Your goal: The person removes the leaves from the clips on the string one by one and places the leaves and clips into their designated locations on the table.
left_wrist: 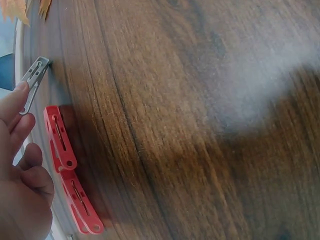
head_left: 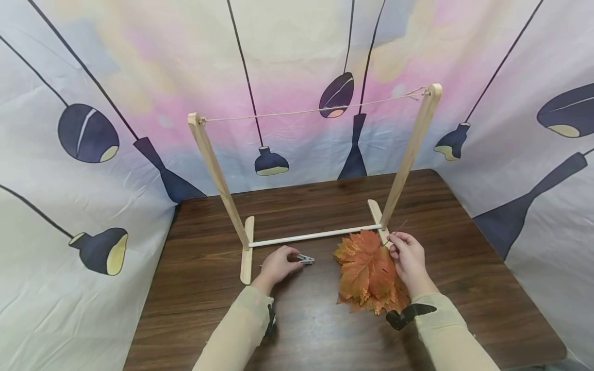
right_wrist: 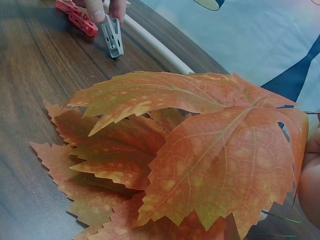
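Note:
My left hand (head_left: 277, 266) pinches a grey clothespin (head_left: 306, 259) low over the table, between thumb and fingers; its free tip points right. Two red clothespins (left_wrist: 61, 137) lie end to end beside that hand in the left wrist view; the head view hides them behind the hand. The right hand (head_left: 409, 258) pinches the thin stem of an orange maple leaf (head_left: 368, 268). In the right wrist view this leaf (right_wrist: 225, 150) is raised at the stem side, above several similar leaves (right_wrist: 75, 185) in a pile.
A wooden frame stands behind the hands, with a left post (head_left: 218, 180), a right post (head_left: 410, 154) and a white crossbar (head_left: 315, 236) near the table. Twine (head_left: 287, 112) runs between the post tops. The brown table (head_left: 297, 330) meets a printed cloth backdrop (head_left: 287, 46).

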### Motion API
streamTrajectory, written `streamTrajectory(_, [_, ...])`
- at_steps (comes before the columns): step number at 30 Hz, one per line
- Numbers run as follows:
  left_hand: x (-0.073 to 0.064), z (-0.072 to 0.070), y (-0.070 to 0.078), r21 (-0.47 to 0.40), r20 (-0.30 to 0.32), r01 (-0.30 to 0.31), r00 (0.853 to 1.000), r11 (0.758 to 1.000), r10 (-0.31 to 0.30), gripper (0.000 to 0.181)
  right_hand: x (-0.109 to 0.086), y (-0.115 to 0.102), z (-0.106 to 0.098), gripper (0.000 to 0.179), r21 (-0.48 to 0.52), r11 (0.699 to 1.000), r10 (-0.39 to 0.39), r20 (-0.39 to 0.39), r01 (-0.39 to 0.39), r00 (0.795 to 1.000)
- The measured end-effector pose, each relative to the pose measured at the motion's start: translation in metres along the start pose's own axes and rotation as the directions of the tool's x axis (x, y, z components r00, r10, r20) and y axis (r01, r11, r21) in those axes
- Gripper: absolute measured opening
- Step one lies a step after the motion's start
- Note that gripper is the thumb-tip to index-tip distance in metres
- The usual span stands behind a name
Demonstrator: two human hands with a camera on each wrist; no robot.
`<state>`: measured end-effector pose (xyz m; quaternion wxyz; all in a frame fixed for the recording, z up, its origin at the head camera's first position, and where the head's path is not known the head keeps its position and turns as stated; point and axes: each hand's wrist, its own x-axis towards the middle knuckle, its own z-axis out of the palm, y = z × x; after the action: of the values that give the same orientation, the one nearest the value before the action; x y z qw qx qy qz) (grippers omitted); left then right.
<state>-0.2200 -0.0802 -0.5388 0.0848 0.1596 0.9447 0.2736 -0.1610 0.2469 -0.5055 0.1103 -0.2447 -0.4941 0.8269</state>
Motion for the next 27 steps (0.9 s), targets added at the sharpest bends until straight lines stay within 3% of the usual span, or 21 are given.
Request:
streamTrajectory(18, [-0.006, 0.002, -0.005, 0.065, 0.004, -0.030, 1.000, 0.997, 0.030, 0.030, -0.002, 0.006, -0.002, 0.010, -0.014, 1.000, 0.014, 0.013, -0.013, 1.000])
streamTrajectory(27, [-0.009, 0.003, -0.007, 0.144, 0.003, -0.043, 0.999, 0.989, 0.043, 0.029, -0.002, 0.011, -0.005, 0.011, -0.028, 1.000, 0.002, 0.017, -0.001, 1.000])
